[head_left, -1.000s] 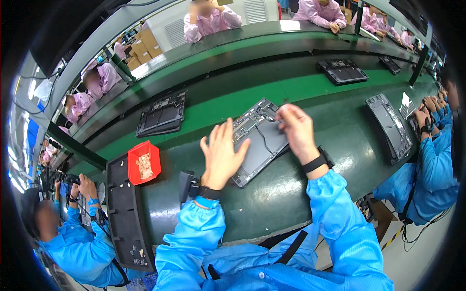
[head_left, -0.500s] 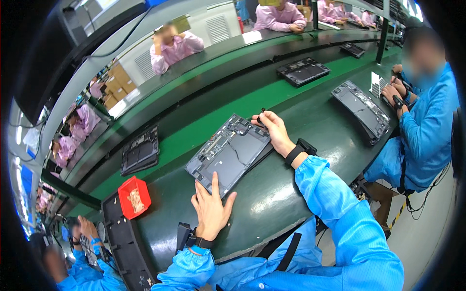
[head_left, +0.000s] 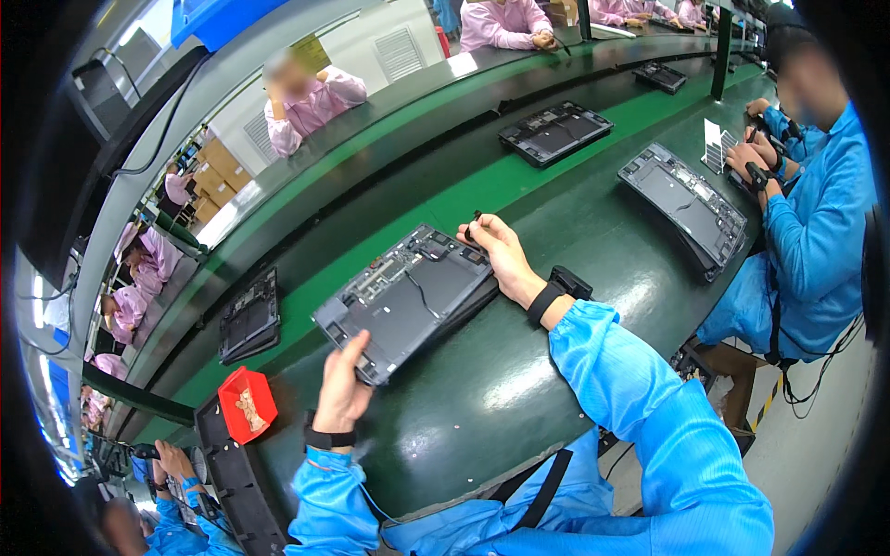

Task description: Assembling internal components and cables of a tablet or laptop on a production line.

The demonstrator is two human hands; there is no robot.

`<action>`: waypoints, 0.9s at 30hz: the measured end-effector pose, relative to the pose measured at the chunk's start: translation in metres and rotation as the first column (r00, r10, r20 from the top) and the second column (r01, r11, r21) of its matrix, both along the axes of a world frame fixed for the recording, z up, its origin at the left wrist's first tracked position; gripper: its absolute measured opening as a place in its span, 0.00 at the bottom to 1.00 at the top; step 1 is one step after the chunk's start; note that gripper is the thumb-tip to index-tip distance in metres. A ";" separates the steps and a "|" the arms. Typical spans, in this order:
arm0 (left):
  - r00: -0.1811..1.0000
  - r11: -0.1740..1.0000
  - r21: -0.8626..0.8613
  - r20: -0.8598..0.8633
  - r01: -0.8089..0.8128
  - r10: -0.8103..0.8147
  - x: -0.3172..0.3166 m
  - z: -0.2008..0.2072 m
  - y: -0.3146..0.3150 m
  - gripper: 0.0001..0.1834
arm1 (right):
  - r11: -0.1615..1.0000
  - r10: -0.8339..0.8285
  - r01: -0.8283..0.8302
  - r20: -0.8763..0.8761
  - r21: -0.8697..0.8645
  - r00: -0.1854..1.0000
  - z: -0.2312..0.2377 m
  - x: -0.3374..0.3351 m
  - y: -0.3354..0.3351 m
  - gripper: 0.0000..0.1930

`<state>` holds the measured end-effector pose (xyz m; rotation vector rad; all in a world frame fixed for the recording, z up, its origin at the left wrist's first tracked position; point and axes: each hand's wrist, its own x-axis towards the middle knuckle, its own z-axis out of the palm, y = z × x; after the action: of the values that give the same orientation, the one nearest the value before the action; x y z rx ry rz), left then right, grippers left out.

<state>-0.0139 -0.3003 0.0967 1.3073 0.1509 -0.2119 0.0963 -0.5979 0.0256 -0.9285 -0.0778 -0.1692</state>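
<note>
In front of me is an opened laptop (head_left: pixel 400 313), its dark inside, boards and a thin black cable facing up. My left hand (head_left: pixel 344 391) holds its near left corner, thumb on top and the other fingers partly hidden beneath. At the far right corner, my right hand (head_left: pixel 502 257) pinches a small black piece (head_left: pixel 476 225), too small to identify, with fingers close against the laptop's edge. Both wrists wear black bands.
A red bin (head_left: pixel 247 405) with small pale pieces stands left on a black tray (head_left: pixel 232 477). More opened laptops lie at the left (head_left: pixel 250 317), the back (head_left: pixel 556 132) and the right (head_left: pixel 684 206). A co-worker in blue (head_left: pixel 807 222) sits at the right.
My left hand has gone from lying flat on the laptop to gripping its near left corner. My right hand keeps the small black piece. The whole view has shifted slightly.
</note>
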 end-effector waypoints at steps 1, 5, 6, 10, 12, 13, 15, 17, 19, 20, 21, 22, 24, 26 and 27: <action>0.999 0.998 -0.059 -0.038 0.015 -0.018 0.008 0.003 0.002 0.20 | 0.998 -0.025 0.026 -0.018 0.056 1.000 0.001 0.001 -0.002 0.06; 0.999 0.997 -0.061 -0.026 -0.043 0.042 0.065 0.007 0.043 0.17 | 0.974 -0.211 0.211 -0.009 0.079 0.977 0.003 0.003 -0.002 0.08; 0.993 0.990 -0.067 -0.008 -0.120 0.120 0.079 0.006 0.044 0.16 | 0.977 -0.202 0.203 -0.015 0.073 0.979 0.002 0.003 -0.001 0.08; 0.958 0.945 -0.187 0.053 -0.269 0.283 0.147 -0.007 0.053 0.10 | 0.983 -0.185 0.186 -0.032 0.014 0.982 0.001 -0.001 0.001 0.08; 0.950 0.930 -0.244 0.084 -0.274 0.302 0.188 -0.023 0.064 0.09 | 0.985 -0.175 0.175 -0.050 -0.001 0.983 0.001 -0.003 0.000 0.09; 0.953 0.927 -0.269 0.081 -0.263 0.293 0.212 -0.033 0.078 0.09 | 0.983 -0.181 0.181 -0.046 -0.008 0.982 0.002 -0.005 0.000 0.09; 0.945 0.889 -0.371 0.079 -0.268 0.318 0.256 -0.048 0.087 0.08 | 0.980 -0.199 0.199 -0.058 -0.014 0.978 0.004 -0.006 0.001 0.09; 0.934 0.872 -0.403 0.097 -0.278 0.343 0.297 -0.056 0.114 0.14 | 0.986 -0.165 0.166 -0.073 0.017 0.984 0.011 -0.007 0.006 0.09; 0.942 0.899 -0.374 0.153 -0.226 0.300 0.331 -0.063 0.098 0.16 | 0.987 -0.161 0.160 -0.056 -0.018 0.985 0.010 -0.007 -0.002 0.08; 0.945 0.904 -0.323 0.075 -0.279 0.319 0.351 -0.061 0.102 0.16 | 0.989 -0.151 0.150 -0.057 -0.021 0.987 0.010 -0.006 -0.003 0.08; 0.955 0.909 -0.342 0.092 -0.236 0.283 0.359 -0.061 0.083 0.20 | 0.988 -0.153 0.152 -0.057 -0.033 0.987 0.007 -0.004 -0.009 0.08; 0.959 0.932 -0.329 0.178 -0.154 0.221 0.374 -0.071 0.074 0.21 | 0.987 -0.154 0.152 -0.066 -0.042 0.986 0.003 -0.002 -0.012 0.08; 0.912 0.980 -0.092 0.360 -0.175 0.197 0.395 -0.069 0.103 0.33 | 0.993 -0.109 0.107 -0.041 -0.049 0.993 0.011 -0.003 -0.001 0.08; 0.811 0.563 0.599 0.523 -0.569 0.263 0.402 -0.070 0.087 0.39 | 0.994 -0.088 0.086 -0.033 -0.060 0.996 0.014 -0.003 0.003 0.08; 0.723 -0.325 0.724 0.675 -0.609 0.147 0.397 -0.063 0.076 0.45 | 0.995 -0.087 0.085 -0.033 -0.058 0.996 0.015 -0.002 0.005 0.08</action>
<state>0.3832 -0.2240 0.0338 2.8063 0.5973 1.0968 0.0939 -0.5934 0.0411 -0.9921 -0.0097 -0.2312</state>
